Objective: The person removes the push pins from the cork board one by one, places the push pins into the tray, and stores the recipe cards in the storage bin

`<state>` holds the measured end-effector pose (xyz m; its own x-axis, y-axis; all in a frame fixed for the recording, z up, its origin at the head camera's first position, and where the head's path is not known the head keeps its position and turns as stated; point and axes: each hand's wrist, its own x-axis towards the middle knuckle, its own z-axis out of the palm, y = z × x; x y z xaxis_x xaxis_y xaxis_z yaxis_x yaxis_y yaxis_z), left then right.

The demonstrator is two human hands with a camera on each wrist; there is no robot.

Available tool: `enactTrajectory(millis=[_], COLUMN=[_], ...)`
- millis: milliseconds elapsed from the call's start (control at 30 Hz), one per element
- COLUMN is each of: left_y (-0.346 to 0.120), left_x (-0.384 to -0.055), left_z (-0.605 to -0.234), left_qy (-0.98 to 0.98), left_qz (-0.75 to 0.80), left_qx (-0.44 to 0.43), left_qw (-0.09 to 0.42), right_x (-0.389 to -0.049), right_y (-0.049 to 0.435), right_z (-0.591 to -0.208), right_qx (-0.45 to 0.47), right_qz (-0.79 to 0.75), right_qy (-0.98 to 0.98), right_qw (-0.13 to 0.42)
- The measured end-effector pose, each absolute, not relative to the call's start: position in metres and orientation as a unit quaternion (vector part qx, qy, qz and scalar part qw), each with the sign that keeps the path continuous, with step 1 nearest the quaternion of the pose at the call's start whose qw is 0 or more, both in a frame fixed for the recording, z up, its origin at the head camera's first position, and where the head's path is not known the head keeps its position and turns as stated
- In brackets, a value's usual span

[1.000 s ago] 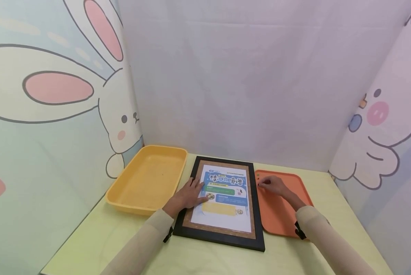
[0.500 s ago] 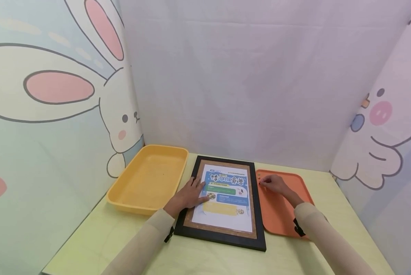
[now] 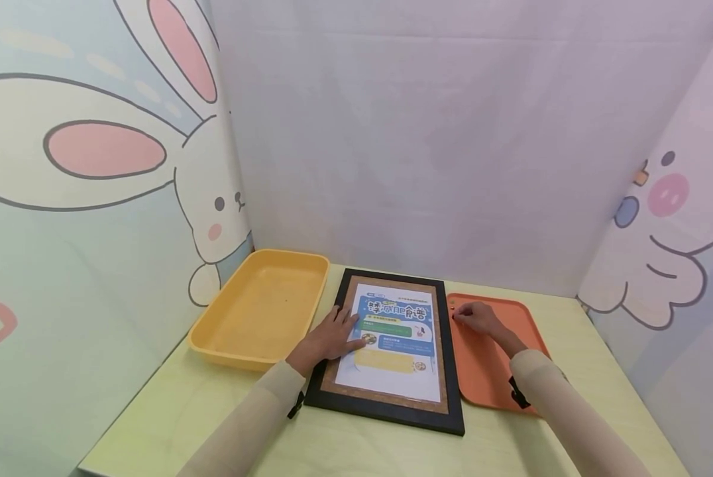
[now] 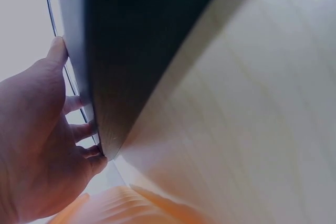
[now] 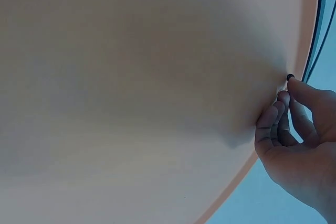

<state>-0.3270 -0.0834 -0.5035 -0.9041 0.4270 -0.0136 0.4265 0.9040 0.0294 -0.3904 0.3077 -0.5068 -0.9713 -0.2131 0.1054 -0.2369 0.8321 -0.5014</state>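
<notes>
My left hand (image 3: 330, 336) rests on the left side of a black-framed cork board (image 3: 386, 412), with fingers spread over a printed poster (image 3: 392, 382). In the left wrist view, its fingertips lie along the black frame's edge (image 4: 118, 72). On the right, my right hand (image 3: 478, 318) is low over an orange tray (image 3: 488, 374), near its left rim. The right wrist view has thumb and curled fingers pinching a tiny black round thing (image 5: 290, 77); its exact kind is too small to tell. Just behind it on the tray lies a tiny green thing (image 3: 452, 302).
A yellow tray (image 3: 261, 308) stands left of the board on the pale wooden table (image 3: 171, 417). The orange tray sits close against the board's right side. A white curtain (image 3: 440, 152) hangs behind, and printed cartoon walls flank both sides.
The head view has shifted slightly. My left hand stays on the board, while my right hand stays at the same spot over the orange tray with its fingers closing slightly.
</notes>
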Motion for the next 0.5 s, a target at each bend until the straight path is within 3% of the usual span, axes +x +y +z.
enactTrajectory(millis=[500], left_y=[-0.0847], left_x=[-0.3278], left_z=[-0.5057], left_qy=[0.977], left_qz=[0.012], left_qx=[0.212], left_qw=[0.02], right_x=[-0.3895], right_y=[0.3063], right_z=[-0.5082], right_qx=[0.118], right_qz=[0.27], right_qy=[-0.955], right_qw=[0.036])
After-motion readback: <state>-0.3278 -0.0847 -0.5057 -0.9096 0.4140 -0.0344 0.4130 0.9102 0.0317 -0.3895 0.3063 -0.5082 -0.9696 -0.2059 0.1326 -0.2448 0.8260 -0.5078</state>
